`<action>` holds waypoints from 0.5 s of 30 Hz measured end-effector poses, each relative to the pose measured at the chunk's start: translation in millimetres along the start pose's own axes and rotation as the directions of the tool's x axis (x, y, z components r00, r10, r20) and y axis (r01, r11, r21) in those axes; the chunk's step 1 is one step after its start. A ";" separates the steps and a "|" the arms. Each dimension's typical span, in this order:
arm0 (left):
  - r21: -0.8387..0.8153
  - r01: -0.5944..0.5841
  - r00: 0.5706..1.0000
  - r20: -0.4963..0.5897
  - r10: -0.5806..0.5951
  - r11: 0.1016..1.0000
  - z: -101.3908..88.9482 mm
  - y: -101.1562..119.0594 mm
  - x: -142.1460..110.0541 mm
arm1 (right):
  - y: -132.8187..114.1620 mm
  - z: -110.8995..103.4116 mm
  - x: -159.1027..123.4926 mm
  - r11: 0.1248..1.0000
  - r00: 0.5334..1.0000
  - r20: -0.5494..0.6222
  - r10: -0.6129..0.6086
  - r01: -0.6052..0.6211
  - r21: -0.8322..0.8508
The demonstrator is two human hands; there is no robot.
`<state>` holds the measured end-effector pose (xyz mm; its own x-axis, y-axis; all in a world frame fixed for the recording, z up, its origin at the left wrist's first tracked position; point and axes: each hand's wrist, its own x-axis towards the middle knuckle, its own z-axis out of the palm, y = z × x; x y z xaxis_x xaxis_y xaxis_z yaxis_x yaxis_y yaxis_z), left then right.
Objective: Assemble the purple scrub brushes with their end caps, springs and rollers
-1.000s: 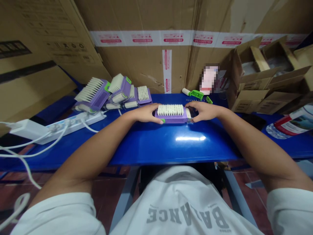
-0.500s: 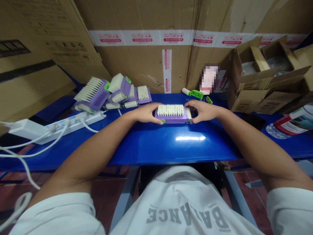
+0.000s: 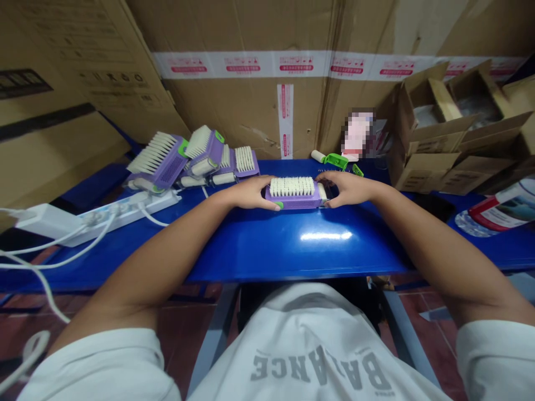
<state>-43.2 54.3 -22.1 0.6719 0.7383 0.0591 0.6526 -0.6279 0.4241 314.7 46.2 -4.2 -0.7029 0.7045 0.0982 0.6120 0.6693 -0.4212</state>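
Note:
A purple brush block with white bristles (image 3: 293,194) rests on the blue table (image 3: 292,245), bristles up. My left hand (image 3: 249,193) grips its left end, thumb by a green button at the front corner. My right hand (image 3: 349,189) is closed round its right end, where a small white roller part shows between the fingers. Both forearms stretch forward over the table edge.
Several finished purple brushes (image 3: 190,159) lie piled at the back left beside a white power strip (image 3: 104,214) with cables. Green plastic parts (image 3: 336,161) sit behind the hands. Open cardboard boxes (image 3: 443,133) stand at the right, large cartons behind.
Almost nothing has moved; my right hand's fingers have pressed slightly closer onto the brush's right end.

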 end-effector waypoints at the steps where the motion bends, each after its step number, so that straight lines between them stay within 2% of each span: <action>1: -0.001 0.002 1.000 0.006 -0.002 1.000 -0.3 0.2 0.1 | -0.5 -0.1 -0.2 1.000 1.000 0.002 0.005 -0.005 0.008; 15: 0.000 -0.010 1.000 0.023 0.010 1.000 -0.8 -0.3 1.3 | -2.0 -5.2 -2.0 1.000 0.999 0.030 0.030 -0.030 0.008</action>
<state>-42.8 55.7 -21.4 0.6863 0.7261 0.0422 0.6460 -0.6352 0.4234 316.7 44.7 1.1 -0.6950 0.7166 0.0583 0.6301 0.6461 -0.4307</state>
